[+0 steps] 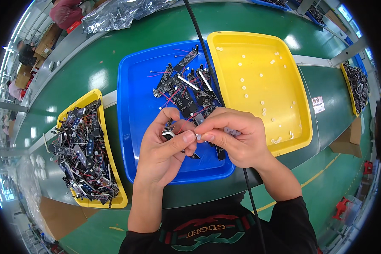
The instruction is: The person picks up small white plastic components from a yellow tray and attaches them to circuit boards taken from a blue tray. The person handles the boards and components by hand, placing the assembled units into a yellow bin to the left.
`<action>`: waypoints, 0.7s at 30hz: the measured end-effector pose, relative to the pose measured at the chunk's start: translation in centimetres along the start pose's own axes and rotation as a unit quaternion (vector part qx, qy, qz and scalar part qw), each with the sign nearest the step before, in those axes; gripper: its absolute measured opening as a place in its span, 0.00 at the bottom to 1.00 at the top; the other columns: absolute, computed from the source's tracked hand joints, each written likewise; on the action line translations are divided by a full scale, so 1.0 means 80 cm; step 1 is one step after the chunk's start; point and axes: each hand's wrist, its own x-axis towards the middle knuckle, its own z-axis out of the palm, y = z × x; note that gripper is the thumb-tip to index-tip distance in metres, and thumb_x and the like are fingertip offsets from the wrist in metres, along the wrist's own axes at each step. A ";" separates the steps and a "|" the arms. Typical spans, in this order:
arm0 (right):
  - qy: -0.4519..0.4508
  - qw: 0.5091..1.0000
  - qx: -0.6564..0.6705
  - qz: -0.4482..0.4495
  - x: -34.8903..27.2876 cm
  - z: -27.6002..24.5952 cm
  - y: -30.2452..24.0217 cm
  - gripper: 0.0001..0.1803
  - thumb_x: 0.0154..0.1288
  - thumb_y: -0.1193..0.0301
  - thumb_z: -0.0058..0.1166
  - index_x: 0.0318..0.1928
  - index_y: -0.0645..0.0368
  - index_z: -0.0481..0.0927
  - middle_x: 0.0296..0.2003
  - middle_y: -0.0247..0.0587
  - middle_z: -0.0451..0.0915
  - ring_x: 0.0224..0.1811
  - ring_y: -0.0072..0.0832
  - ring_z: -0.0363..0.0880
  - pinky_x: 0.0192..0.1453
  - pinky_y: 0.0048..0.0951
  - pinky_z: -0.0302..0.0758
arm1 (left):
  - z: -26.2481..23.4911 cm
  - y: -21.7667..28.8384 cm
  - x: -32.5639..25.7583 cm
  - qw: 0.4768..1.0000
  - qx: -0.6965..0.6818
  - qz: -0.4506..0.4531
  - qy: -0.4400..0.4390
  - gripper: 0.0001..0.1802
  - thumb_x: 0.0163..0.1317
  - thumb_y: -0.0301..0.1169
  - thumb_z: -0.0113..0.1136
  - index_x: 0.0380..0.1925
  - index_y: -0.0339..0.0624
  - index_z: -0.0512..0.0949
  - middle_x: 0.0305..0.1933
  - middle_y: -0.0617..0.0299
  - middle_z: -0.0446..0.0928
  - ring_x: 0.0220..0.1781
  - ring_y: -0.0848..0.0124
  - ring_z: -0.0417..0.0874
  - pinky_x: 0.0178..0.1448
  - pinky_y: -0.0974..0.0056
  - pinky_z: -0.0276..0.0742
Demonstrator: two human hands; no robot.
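Above the blue tray, my two hands meet fingertip to fingertip. My left hand is closed on a small black circuit board, much of it hidden by the fingers. Thumb and forefinger of my right hand pinch a tiny whitish piece against the left fingertips. Several translucent pale caps are tucked in the curled fingers of that same hand. Beneath and beyond the hands, black circuit boards with thin red wires and white strips lie heaped in the blue tray.
A yellow tray on the right holds scattered small white round pieces. Another yellow tray on the left is heaped with boards. A black cable crosses between the trays and past my right hand. Silver bags lie at the far edge.
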 end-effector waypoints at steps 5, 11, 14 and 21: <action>-0.007 0.998 -0.062 -0.020 0.000 0.000 -0.002 0.07 0.60 0.82 0.55 0.40 0.64 0.79 0.33 0.41 0.79 0.31 0.25 0.77 0.34 0.22 0.72 | -0.005 0.003 0.001 1.000 -0.002 -0.015 -0.018 0.20 0.55 0.17 0.62 0.45 0.42 0.67 0.30 0.57 0.74 0.31 0.71 0.76 0.34 0.69 0.72; 0.048 0.995 -0.078 -0.033 -0.005 0.012 0.004 0.07 0.63 0.80 0.53 0.43 0.64 0.77 0.34 0.40 0.78 0.33 0.23 0.76 0.34 0.23 0.72 | 0.002 -0.005 0.000 0.999 0.028 0.044 0.012 0.22 0.53 0.16 0.64 0.45 0.42 0.67 0.31 0.56 0.76 0.32 0.70 0.78 0.33 0.69 0.72; 0.095 0.984 0.101 0.113 -0.008 0.024 -0.002 0.07 0.67 0.76 0.52 0.44 0.64 0.77 0.32 0.34 0.77 0.28 0.17 0.72 0.30 0.19 0.69 | 0.009 -0.012 0.000 0.993 0.056 0.100 0.031 0.22 0.52 0.17 0.66 0.44 0.41 0.67 0.32 0.55 0.77 0.33 0.71 0.79 0.34 0.70 0.74; 0.107 0.945 0.219 0.220 -0.008 0.023 -0.003 0.09 0.69 0.72 0.51 0.45 0.61 0.77 0.28 0.26 0.75 0.21 0.07 0.62 0.22 0.12 0.58 | 0.011 -0.003 0.003 0.936 0.293 0.191 0.027 0.22 0.49 0.15 0.67 0.40 0.38 0.67 0.33 0.56 0.78 0.37 0.74 0.79 0.42 0.71 0.74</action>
